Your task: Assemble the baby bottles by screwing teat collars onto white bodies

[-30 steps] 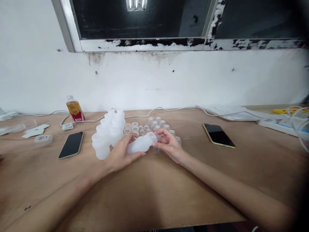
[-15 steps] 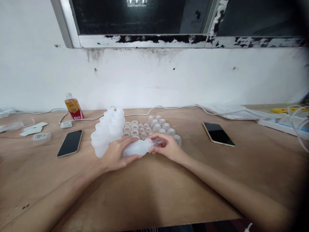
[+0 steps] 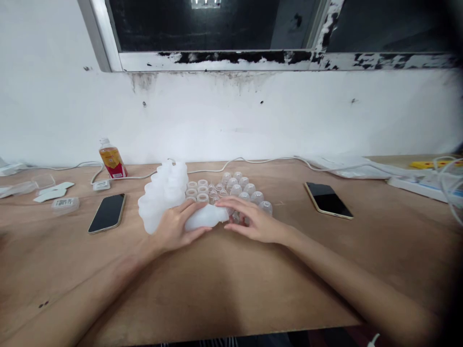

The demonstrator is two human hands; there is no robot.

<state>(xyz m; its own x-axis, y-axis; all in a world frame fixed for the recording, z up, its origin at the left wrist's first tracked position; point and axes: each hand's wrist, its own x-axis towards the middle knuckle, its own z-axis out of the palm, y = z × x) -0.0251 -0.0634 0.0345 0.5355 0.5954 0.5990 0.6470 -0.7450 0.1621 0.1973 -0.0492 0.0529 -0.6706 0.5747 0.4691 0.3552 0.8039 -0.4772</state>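
Note:
A frosted white baby bottle (image 3: 202,218) lies on its side above the table, its neck pointing right. My left hand (image 3: 178,225) is wrapped round its body, thumb below and fingers on top. At the neck end, my right hand (image 3: 253,219) has its fingers and thumb about the white collar; the clear nipple there is mostly hidden by the fingers. Several more white bottles (image 3: 164,190) stand in rows just left of and behind my left hand. Behind the held bottle are white collar rings (image 3: 202,189), small clear nipples (image 3: 219,188) and clear dome caps (image 3: 249,189).
Two phones lie flat, one on the left (image 3: 107,213) and one on the right (image 3: 328,200). A drink bottle (image 3: 112,159) stands near the wall, where a white cable (image 3: 213,170) runs. At far right is a power strip (image 3: 415,187); small plastic cases (image 3: 65,204) lie left.
My right hand's fingers have shifted from the nipple up over the collar and spread a little. The left hand still holds the bottle in nearly the same place.

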